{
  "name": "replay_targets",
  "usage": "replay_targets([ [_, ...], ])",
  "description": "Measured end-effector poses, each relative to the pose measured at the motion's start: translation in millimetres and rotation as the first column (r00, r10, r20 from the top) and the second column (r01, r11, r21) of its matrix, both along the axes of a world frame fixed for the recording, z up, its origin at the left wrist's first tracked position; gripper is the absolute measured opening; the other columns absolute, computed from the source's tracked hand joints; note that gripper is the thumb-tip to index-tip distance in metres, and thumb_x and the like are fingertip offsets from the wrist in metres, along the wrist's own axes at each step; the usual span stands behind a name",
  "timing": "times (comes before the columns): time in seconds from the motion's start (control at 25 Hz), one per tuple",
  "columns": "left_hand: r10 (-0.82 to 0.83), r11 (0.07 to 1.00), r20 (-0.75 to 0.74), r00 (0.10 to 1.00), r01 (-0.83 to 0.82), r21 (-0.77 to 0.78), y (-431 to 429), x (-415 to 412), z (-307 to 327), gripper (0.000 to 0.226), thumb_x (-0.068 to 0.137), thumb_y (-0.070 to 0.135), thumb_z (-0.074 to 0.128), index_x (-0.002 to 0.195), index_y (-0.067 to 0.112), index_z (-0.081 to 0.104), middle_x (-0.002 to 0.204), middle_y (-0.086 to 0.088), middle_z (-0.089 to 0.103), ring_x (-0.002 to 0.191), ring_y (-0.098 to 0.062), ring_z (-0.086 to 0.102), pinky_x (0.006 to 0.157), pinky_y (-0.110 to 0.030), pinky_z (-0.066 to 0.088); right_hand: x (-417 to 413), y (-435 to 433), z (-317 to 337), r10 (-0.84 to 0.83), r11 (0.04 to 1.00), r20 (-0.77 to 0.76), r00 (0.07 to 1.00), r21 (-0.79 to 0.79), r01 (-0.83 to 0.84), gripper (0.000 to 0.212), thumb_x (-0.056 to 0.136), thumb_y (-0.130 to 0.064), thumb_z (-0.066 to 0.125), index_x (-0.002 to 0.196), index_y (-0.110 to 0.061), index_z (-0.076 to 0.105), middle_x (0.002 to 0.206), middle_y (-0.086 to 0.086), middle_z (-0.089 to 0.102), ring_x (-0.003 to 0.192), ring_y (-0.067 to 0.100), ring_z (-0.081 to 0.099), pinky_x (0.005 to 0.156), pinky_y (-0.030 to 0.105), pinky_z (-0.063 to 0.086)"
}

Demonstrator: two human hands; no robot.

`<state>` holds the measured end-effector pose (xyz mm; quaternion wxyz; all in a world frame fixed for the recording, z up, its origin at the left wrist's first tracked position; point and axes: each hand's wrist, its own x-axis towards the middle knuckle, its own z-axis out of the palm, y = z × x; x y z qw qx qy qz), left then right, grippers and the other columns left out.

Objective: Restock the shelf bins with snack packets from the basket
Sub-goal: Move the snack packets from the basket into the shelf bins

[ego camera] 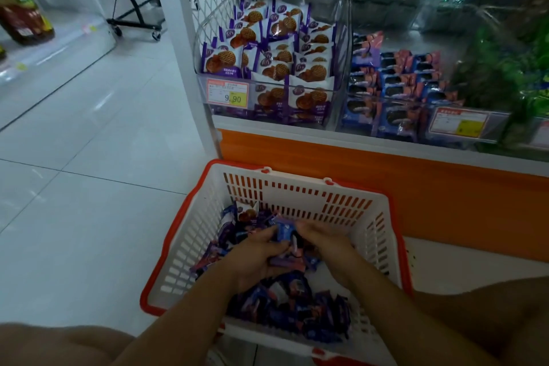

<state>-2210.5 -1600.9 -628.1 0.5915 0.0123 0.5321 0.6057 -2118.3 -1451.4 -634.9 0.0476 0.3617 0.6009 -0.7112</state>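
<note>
Snack packet (284, 231) between fingers (307, 229) of left hand (255, 257) and right hand (325, 242)

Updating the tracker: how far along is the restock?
Done: waffle bin looks well filled, blue bin partly. In hand: left hand and right hand both grip packets inside the basket. Left: many more packets lie in the basket, so probably midway at best.
</note>
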Motion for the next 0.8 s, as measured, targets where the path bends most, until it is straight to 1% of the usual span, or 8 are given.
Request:
replay_targets([
  [0.08,-0.001,1.0,0.004,1.0,0.001,0.012,-1,1,3,0.033,0.096,0.01,0.058,0.128,0.018,0.058,0.114,-0.016,0.069,0.107,-0.036,0.066,0.093,-0.045,0.053,2,-4,1,-0.037,0.999,-0.047,0.998,0.02,0.038,0.016,0.092,-0.028,0.064,0.102,-0.017,0.069,0.101,0.001,0.071,0.094,0.019,0.067,0.077,0.03,0.056],
  [0.12,0.005,1.0,-0.002,1.0,-0.005,0.013,-1,0,4,0.034,0.094,0.012,0.061,0.127,0.017,0.059,0.112,-0.016,0.07,0.104,-0.034,0.067,0.092,-0.043,0.054,1,-5,0,-0.097,0.995,-0.056,0.994,0.021,0.098,0.012,0.091,-0.024,0.066,0.097,-0.015,0.069,0.096,0.004,0.072,0.089,0.022,0.068,0.074,0.032,0.057],
  [0.24,0.041,0.999,-0.045,0.998,-0.041,-0.001,0,0,5,0.027,0.092,0.012,0.064,0.118,0.013,0.064,0.106,-0.012,0.073,0.091,-0.024,0.071,0.082,-0.033,0.056,-2,-4,-2,-0.214,0.977,-0.068,0.975,-0.031,0.212,0.016,0.086,-0.024,0.07,0.093,-0.01,0.069,0.101,0.012,0.073,0.093,0.027,0.068,0.087,0.044,0.056],
  [0.36,0.09,0.996,-0.042,0.995,-0.091,-0.012,1,-1,3,0.024,0.095,0.01,0.059,0.118,0.011,0.063,0.109,-0.012,0.073,0.097,-0.027,0.071,0.076,-0.029,0.057,-4,-5,4,-0.251,0.942,-0.091,0.964,-0.253,0.222,0.023,0.094,-0.027,0.06,0.106,-0.009,0.068,0.103,0.014,0.073,0.089,0.026,0.069,0.073,0.039,0.057],
  [0.44,0.13,0.991,-0.026,0.991,-0.13,-0.01,2,-3,2,0.026,0.096,0.011,0.057,0.121,0.009,0.063,0.112,-0.013,0.071,0.104,-0.028,0.069,0.078,-0.03,0.057,-3,-6,9,-0.207,0.94,-0.097,0.974,-0.295,0.171,0.026,0.097,-0.032,0.055,0.113,-0.014,0.067,0.106,0.01,0.073,0.095,0.024,0.069,0.071,0.033,0.055],
  [0.56,0.122,0.992,-0.051,0.991,-0.123,-0.025,5,-4,0,0.025,0.097,0.017,0.058,0.12,0.011,0.065,0.113,-0.012,0.071,0.105,-0.026,0.068,0.088,-0.035,0.056,-1,-6,4,-0.129,0.984,-0.107,0.986,-0.14,0.114,0.025,0.092,-0.024,0.063,0.115,-0.015,0.067,0.108,0.005,0.073,0.101,0.022,0.068,0.078,0.031,0.055],
  [0.68,0.099,0.991,-0.116,0.988,-0.108,-0.074,11,-5,1,0.02,0.096,0.026,0.06,0.097,0.009,0.069,0.098,-0.007,0.073,0.1,-0.024,0.069,0.092,-0.039,0.054,0,-2,5,-0.128,0.992,-0.072,0.989,0.004,0.129,0.021,0.091,-0.021,0.065,0.111,-0.018,0.07,0.108,0.004,0.073,0.099,0.021,0.068,0.089,0.037,0.055],
  [0.8,0.128,0.99,-0.14,0.982,-0.136,-0.046,15,-6,2,0.023,0.095,0.024,0.06,0.112,0.011,0.069,0.095,-0.008,0.073,0.098,-0.027,0.069,0.096,-0.046,0.052,0,0,13,-0.095,0.994,-0.059,0.994,0.054,0.098,0.019,0.093,-0.024,0.062,0.109,-0.023,0.071,0.107,-0.001,0.072,0.099,0.018,0.067,0.088,0.035,0.055],
])
